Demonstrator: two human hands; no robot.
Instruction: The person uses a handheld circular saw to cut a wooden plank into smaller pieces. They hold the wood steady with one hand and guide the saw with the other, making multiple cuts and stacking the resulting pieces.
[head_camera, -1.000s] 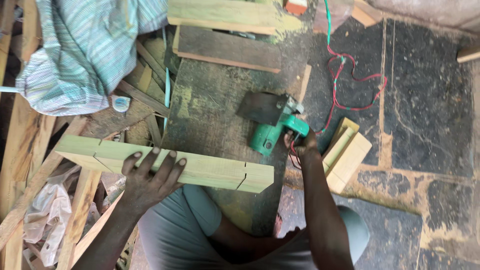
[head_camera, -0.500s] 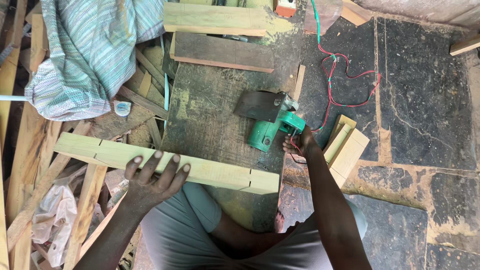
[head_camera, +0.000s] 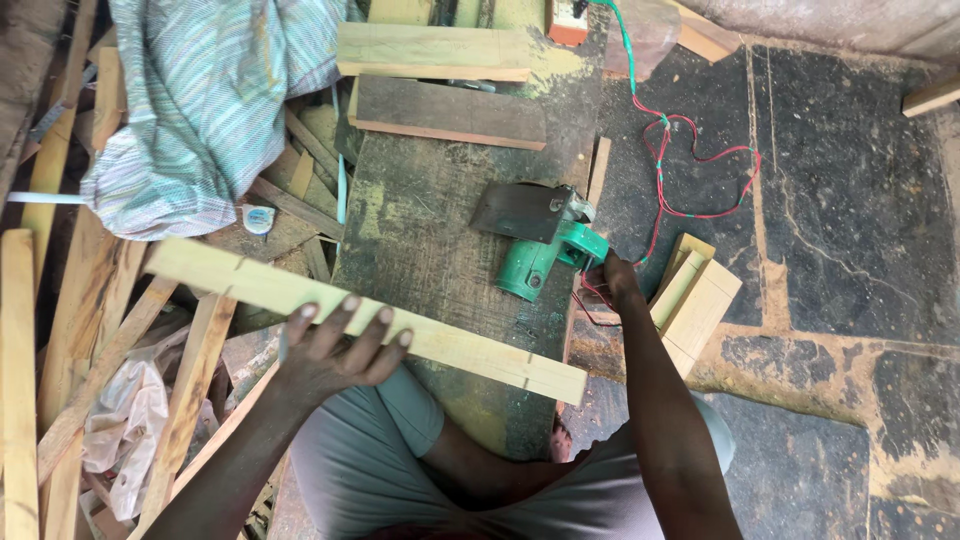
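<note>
Pale, long wooden plank (head_camera: 370, 320), small notches cut along both edges, lying slantwise across dark, worn wooden workbench (head_camera: 440, 260), left end out over scrap timber. Left hand (head_camera: 335, 350) pressed flat on top, fingers spread and hooked over far edge. Right hand (head_camera: 615, 280), arm stretched forward, closed around rear of green electric power tool (head_camera: 545, 250) resting on bench beyond plank. Red and green cable (head_camera: 690, 170) trailing over dark stone floor (head_camera: 850, 220). Striped cloth (head_camera: 210, 100) bunched at upper left.
</note>
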